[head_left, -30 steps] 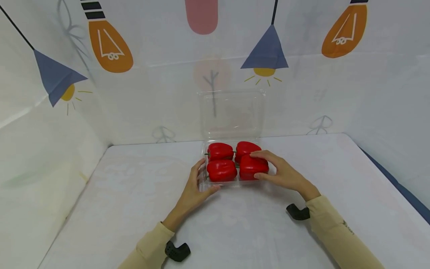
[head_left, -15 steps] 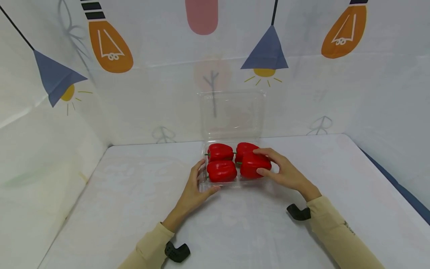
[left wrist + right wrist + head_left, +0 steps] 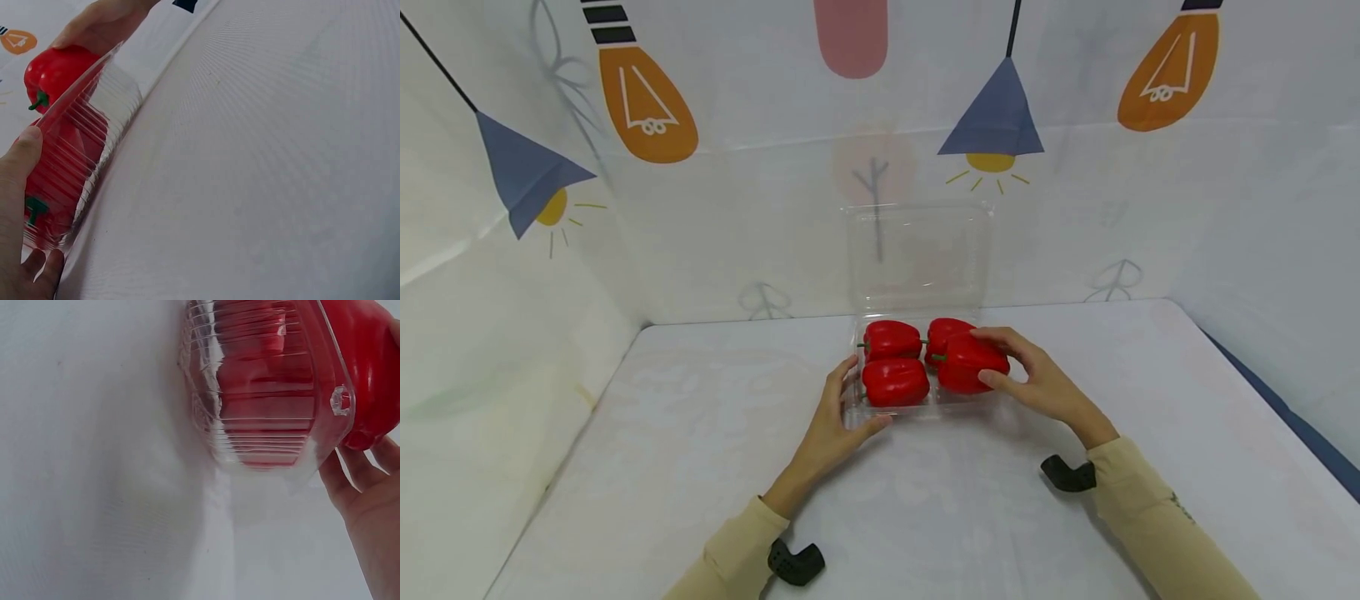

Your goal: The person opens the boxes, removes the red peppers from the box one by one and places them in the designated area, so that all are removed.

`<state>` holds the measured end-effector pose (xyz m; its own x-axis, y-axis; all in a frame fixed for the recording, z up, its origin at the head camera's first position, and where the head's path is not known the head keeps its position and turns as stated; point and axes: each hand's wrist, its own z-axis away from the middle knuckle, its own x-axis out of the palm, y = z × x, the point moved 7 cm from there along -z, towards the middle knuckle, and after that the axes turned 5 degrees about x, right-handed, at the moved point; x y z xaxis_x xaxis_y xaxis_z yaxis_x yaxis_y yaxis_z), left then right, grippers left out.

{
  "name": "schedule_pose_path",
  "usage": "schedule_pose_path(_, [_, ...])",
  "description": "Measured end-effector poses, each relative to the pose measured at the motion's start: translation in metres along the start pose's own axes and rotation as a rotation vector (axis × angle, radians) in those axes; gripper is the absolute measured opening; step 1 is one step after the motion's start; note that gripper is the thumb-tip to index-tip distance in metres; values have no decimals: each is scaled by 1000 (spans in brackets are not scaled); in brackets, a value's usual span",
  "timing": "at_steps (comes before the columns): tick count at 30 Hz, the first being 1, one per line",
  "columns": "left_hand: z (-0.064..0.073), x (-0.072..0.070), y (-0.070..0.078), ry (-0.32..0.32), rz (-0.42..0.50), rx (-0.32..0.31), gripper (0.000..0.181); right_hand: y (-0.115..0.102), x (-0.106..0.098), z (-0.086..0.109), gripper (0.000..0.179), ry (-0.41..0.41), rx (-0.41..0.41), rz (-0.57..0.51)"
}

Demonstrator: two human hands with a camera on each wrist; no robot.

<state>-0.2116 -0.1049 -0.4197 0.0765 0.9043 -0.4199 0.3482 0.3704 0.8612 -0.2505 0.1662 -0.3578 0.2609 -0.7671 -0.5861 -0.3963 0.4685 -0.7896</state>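
The right hand holds one red bell pepper between the thumb and the bent fingers; this pepper is at the front right place of the clear plastic clamshell container, and the left wrist view shows it above the rim, its green stem pointing down and outward. I cannot tell if it touches the pepper behind it. The left hand grips the front left corner of the container, with the thumb at the front rim and the fingers around the left side. Inside lie three other red bell peppers, two on the left and one at the back right. The transparent lid stands open at the back, before the printed backdrop. Everything is on a white table
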Motion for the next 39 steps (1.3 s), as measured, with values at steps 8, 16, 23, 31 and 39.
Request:
schedule_pose_path(8, [3,-7,37,0,14,18,89,-10,-6,1,57,14,-14,-27])
schedule_pose_path(16, [5,-9,44,10,3,6,87,-39,-13,5,57,41,-23,-25])
schedule_pose_path(23, [4,-9,44,12,15,22,87,-26,-17,3,61,63,-4,-101])
schedule_pose_path(31, [4,-8,44,7,14,36,87,-2,-21,1,67,110,8,-145])
schedule_pose_path(39, [4,-7,41,11,0,9,88,-7,-28,2,63,150,30,-165])
